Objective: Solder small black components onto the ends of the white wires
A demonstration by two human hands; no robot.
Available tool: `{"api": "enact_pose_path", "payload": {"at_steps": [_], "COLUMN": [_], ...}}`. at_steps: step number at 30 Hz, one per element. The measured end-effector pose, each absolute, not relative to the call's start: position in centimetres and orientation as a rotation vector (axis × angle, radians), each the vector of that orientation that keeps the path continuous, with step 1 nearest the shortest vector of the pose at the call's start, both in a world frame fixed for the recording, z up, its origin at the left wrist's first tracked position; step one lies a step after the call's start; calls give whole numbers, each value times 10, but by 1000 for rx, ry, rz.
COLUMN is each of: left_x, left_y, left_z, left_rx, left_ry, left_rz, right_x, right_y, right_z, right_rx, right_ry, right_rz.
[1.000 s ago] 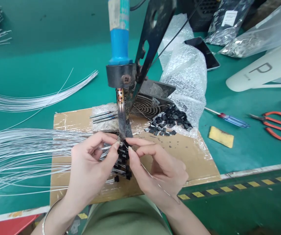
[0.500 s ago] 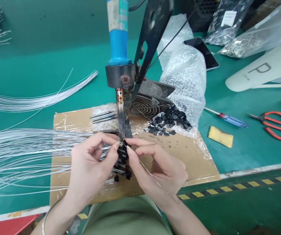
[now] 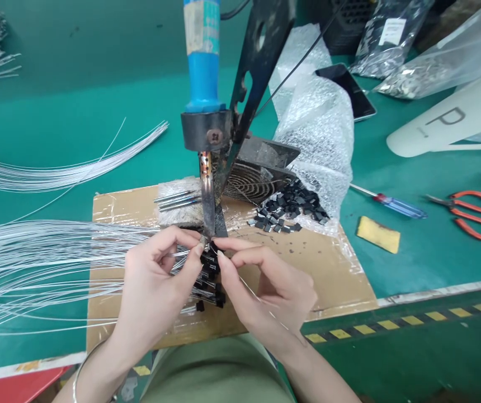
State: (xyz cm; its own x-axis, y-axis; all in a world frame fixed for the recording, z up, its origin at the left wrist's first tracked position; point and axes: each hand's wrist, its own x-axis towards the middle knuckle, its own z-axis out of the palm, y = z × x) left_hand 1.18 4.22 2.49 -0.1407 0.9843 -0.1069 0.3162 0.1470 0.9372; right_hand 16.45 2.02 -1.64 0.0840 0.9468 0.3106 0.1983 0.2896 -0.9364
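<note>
A blue-handled soldering iron (image 3: 207, 198) points tip-down in a clamp, its tip right at my fingertips. My left hand (image 3: 156, 285) is closed in a pinch by the tip, on what looks like the end of a white wire; the fingers mostly hide it. Between thumb and forefinger my right hand (image 3: 272, 285) pinches a thin strand of solder wire (image 3: 246, 286), which trails back over the palm to the wrist. Beneath the fingertips lie several black connectors (image 3: 213, 268) joined to white wires (image 3: 56, 246) that fan out leftward.
Cardboard (image 3: 307, 263) covers the bench under the work. Behind are a black fan (image 3: 249, 182), loose black connectors (image 3: 291, 207) and bubble wrap (image 3: 318, 123). Rightward lie a screwdriver (image 3: 400, 205), yellow sponge (image 3: 378, 234), scissors (image 3: 475, 215) and white cup (image 3: 446, 120). More wires (image 3: 98, 168) lie left.
Both hands keep their pinch at the iron's tip. My right hand's outer fingers and knuckles have shifted very slightly left.
</note>
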Motion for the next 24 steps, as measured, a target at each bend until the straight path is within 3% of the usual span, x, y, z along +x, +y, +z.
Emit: {"api": "enact_pose_path", "payload": {"at_steps": [7, 19, 24], "left_x": [6, -18, -67], "left_y": [35, 10, 20], "left_z": [22, 5, -6], "left_rx": [1486, 2207, 2286], "left_ry": [1703, 1883, 1908], "left_rz": [895, 994, 531], "right_x": [168, 173, 181], "right_y": [19, 12, 10], "right_z": [-20, -26, -31], "right_rx": [-1148, -1222, -1293], "right_ry": [-1296, -1276, -1227], "right_rz": [992, 1074, 1013]}}
